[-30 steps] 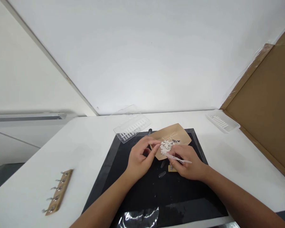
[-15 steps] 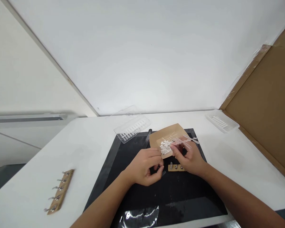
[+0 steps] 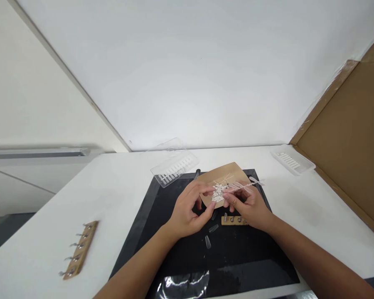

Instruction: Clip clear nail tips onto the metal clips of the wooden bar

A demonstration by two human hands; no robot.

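Both my hands work over a black mat (image 3: 180,257). My right hand (image 3: 247,207) is closed in a pinch on a clear plastic strip (image 3: 246,185) with thin prongs, held over a brown card (image 3: 226,174). A small heap of white bits (image 3: 218,193) lies on that card. My left hand (image 3: 187,209) is curled, its thumb and forefinger reaching to the white heap; what it pinches I cannot make out. Clear nail tips (image 3: 208,241) lie loose on the mat under the hands. A short wooden strip with metal studs (image 3: 233,220) lies by my right hand.
A wooden bar with metal hooks (image 3: 78,249) lies at the left on the white table (image 3: 112,199). A clear plastic case (image 3: 173,167) sits behind the mat, another clear tray (image 3: 292,160) at the right. A cardboard sheet (image 3: 349,133) leans at the right. Clear film (image 3: 182,286) lies at the mat's near edge.
My left hand dropped to the mat, then rose back to the white heap. My right hand lifted the pronged strip up over the card. Another nail tip now lies on the mat.
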